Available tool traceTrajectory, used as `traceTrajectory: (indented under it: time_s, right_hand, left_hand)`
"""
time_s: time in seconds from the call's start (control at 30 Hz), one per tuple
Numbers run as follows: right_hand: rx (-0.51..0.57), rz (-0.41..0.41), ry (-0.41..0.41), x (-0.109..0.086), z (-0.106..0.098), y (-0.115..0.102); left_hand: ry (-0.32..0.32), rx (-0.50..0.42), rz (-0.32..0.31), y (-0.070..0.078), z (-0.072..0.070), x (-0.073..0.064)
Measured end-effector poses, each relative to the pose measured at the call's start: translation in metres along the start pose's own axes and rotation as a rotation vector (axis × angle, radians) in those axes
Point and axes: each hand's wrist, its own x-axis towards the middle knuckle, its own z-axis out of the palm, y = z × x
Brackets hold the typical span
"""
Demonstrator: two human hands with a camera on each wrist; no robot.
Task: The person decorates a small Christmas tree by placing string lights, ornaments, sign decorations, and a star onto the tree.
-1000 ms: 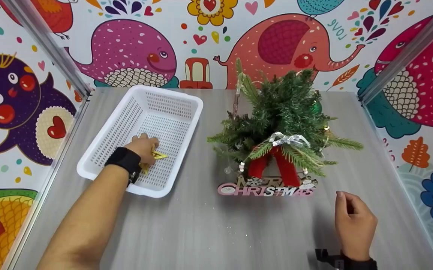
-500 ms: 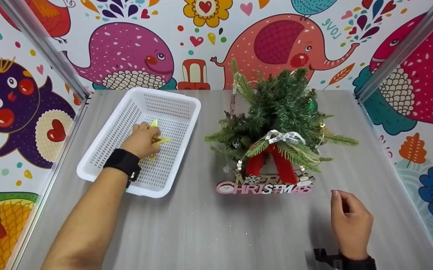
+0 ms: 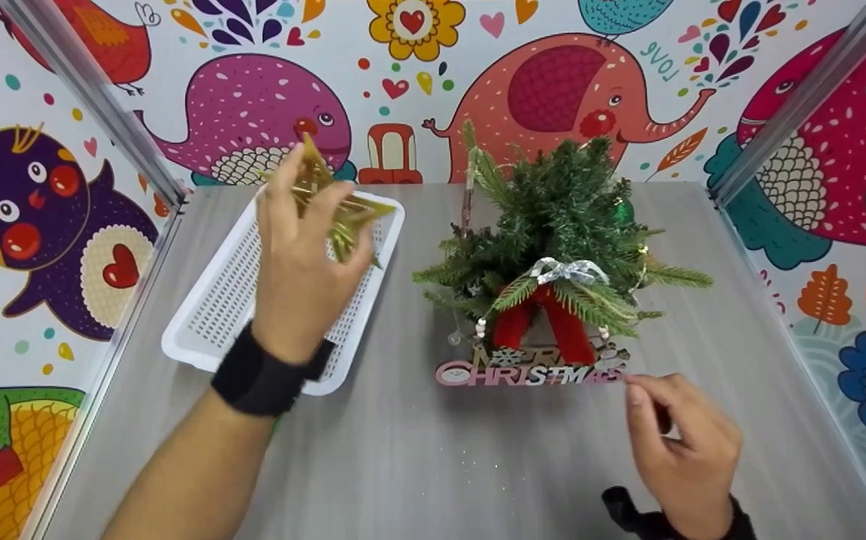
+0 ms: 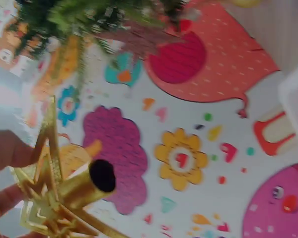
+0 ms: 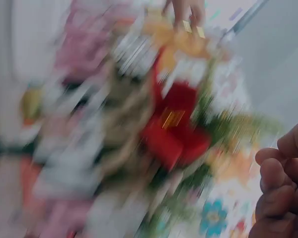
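Note:
In the head view, my left hand (image 3: pixel 298 277) holds a gold star tree topper (image 3: pixel 365 210) above the white basket. The left wrist view shows fingers at the points of the star (image 4: pixel 48 201) and its hollow tube facing sideways. My right hand (image 3: pixel 691 442) is raised in front of the tree at the right, fingers loosely curled, thumb near the forefinger, nothing visible between them. Close to its fingertips is a Merry Christmas sign (image 3: pixel 530 377) at the foot of a small green Christmas tree (image 3: pixel 560 202). A red bow (image 3: pixel 573 330) hangs on the tree's front.
The white perforated basket (image 3: pixel 215 311) stands at the left of the grey table (image 3: pixel 395 450). Cartoon-printed walls (image 3: pixel 433 82) close off the back and sides. Beads, a silver bow (image 3: pixel 569 270) and a green ball (image 3: pixel 621 211) hang on the tree.
My left hand has lifted the gold star tree topper up out of the basket, toward the camera. My right hand has shifted left, closer to the sign.

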Motion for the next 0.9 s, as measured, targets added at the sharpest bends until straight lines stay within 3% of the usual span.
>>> traceTrajectory:
  time_s: [0.07, 0.17, 0.27, 0.4, 0.5, 0.63, 0.73, 0.9]
  right_hand:
    - [0.136, -0.089, -0.007, 0.007, 0.012, -0.009]
    - [0.273, -0.168, -0.071, 0.014, 0.029, -0.019]
    - [0.274, -0.195, -0.143, 0.014, 0.041, -0.023]
    - [0.197, -0.188, -0.199, 0.006, 0.047, -0.021]
    - [0.157, -0.151, -0.224, -0.002, 0.044, -0.016]
    - [0.099, -0.018, -0.255, -0.009, 0.037, -0.015]
    - [0.1, 0.076, -0.262, -0.009, 0.032, -0.015]
    - [0.127, 0.185, -0.262, -0.001, 0.023, -0.016]
  left_hand:
    - [0.06, -0.057, 0.108, 0.028, -0.001, -0.003]
    - [0.094, -0.114, 0.249, 0.063, 0.001, -0.013]
    - [0.073, -0.148, 0.336, 0.089, 0.007, -0.027]
    - [0.027, -0.18, 0.371, 0.114, 0.02, -0.05]
    - [-0.032, -0.183, 0.36, 0.125, 0.032, -0.069]
    - [-0.11, -0.14, 0.358, 0.132, 0.043, -0.089]
    - [-0.087, -0.125, 0.383, 0.131, 0.048, -0.095]
    - [0.001, -0.224, 0.361, 0.123, 0.05, -0.091]
